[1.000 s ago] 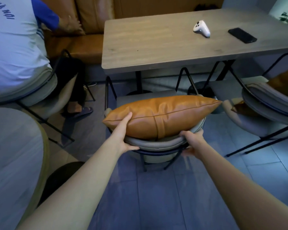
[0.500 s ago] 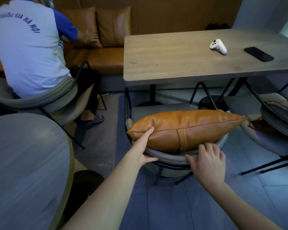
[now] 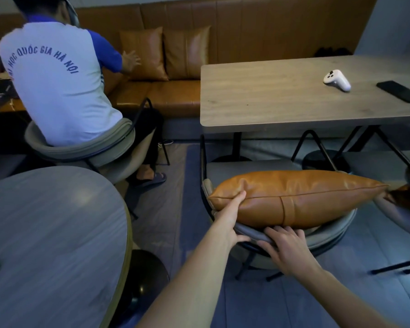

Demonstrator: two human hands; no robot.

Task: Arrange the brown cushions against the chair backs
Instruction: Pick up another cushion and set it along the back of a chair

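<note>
The left hand [image 3: 227,221] pinches the plump tan leather cushion [image 3: 294,197] atop the grey curved chair back [image 3: 327,235]; the right hand [image 3: 287,247] lies spread on that back. Released unbalanced, the cushion may roll off.

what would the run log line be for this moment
step: seat cushion | left hand: gripping brown cushion at left end | right hand: fingers under cushion on chair back | status: not yet settled

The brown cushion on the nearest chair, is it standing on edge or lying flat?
On edge: the brown cushion shows its top seam, leaning along the chair back, steadied by the left hand.
</note>
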